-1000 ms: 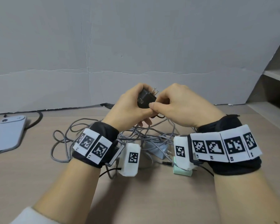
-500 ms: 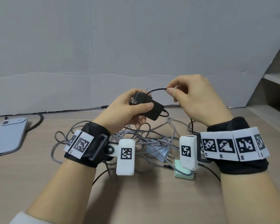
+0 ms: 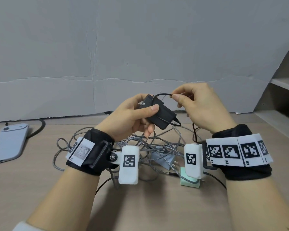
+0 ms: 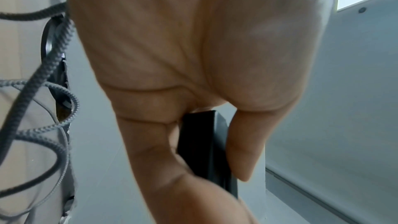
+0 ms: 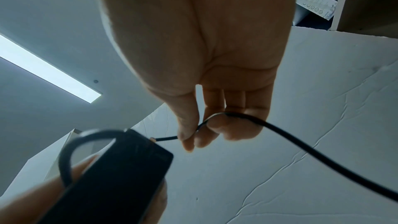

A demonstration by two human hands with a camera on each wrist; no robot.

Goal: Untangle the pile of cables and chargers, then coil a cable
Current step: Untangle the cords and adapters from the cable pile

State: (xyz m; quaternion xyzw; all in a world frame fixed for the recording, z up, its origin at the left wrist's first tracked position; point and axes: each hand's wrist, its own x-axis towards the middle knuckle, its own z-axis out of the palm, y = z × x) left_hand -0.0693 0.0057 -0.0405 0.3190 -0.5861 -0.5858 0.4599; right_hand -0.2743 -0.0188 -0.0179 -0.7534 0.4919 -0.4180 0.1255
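Head view, near to far: pale green square charger block [image 3: 189, 182] on the light wooden surface [image 3: 157, 210], closest to the body, partly under the right wrist camera. Just beyond, tangled pile of grey braided cables [image 3: 150, 147] spread between the wrists, with a pale blue plug adapter [image 3: 163, 158] lying in its middle. Above the pile, lifted clear of the surface: left hand [image 3: 128, 117] clamped on the black rectangular power adapter [image 3: 158, 114], thumb pressed across its top face, fingers curled beneath. Thin black cord [image 3: 163, 94] arching from the adapter's far end over to the right hand [image 3: 202, 109], pinched there between thumb and forefinger, just beside the adapter. Right wrist view: same cord [image 5: 301, 146] running past the curled fingers and off toward the lower right. Farther left on the surface, well apart from both hands: grey smartphone [image 3: 8, 142] lying face down. Behind everything, creased grey paper backdrop [image 3: 140, 55].
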